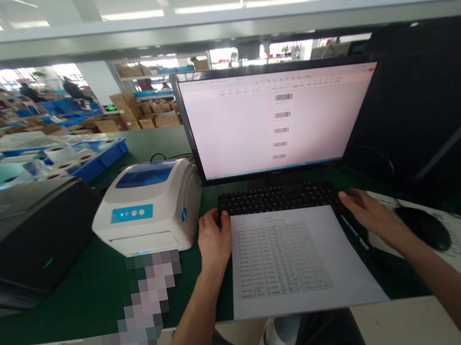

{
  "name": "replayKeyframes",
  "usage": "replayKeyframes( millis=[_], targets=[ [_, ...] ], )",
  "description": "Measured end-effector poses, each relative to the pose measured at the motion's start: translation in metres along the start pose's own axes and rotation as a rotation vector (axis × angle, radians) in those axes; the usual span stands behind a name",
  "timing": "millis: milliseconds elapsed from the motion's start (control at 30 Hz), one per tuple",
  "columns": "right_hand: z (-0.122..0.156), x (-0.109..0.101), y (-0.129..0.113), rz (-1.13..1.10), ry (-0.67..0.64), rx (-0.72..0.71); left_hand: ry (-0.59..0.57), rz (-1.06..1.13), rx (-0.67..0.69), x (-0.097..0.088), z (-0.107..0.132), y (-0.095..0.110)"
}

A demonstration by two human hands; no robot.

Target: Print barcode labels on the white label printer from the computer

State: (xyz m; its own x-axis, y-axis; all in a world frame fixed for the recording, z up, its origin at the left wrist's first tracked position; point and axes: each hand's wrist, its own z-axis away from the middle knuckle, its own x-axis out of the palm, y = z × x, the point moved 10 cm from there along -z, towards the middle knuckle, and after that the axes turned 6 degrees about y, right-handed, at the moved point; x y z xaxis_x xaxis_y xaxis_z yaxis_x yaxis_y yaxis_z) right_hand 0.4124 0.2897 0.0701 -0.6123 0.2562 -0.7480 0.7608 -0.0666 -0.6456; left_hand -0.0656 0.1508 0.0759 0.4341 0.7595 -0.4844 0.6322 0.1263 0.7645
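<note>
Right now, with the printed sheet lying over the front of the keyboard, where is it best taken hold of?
Probably the near edge of the sheet, from the person's side: it overhangs the table edge, so fingers can slip under it. The far edge lies flat on the keyboard, with the left hand and right hand at its corners.

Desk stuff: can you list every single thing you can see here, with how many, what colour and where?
monitor: 1, black frame, pale screen with barcodes, back middle
keyboard: 1, black, under the monitor
printed sheet: 1, white, covering the keyboard's front edge
white printer: 1, white with blue top, left of the keyboard
black printer: 1, black, far left
mouse: 1, black, right of the keyboard
pen: 1, dark, beside the sheet's right edge
blue tray: 1, blue, holding white rolls, back left
table: 1, green top
left hand: 1, at the keyboard's left end
right hand: 1, at the keyboard's right end
</note>
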Motion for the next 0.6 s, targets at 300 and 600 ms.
replayKeyframes(
  millis=[300,600],
  targets=[
    [0.035,-0.004,-0.014,-0.018,0.012,-0.141,-0.006,-0.053,0.121,-0.023,0.028,0.024],
    [0.213,0.002,-0.047,0.267,0.064,-1.089,-0.504,-0.374,0.817,-0.051,0.173,0.069]
  ],
)
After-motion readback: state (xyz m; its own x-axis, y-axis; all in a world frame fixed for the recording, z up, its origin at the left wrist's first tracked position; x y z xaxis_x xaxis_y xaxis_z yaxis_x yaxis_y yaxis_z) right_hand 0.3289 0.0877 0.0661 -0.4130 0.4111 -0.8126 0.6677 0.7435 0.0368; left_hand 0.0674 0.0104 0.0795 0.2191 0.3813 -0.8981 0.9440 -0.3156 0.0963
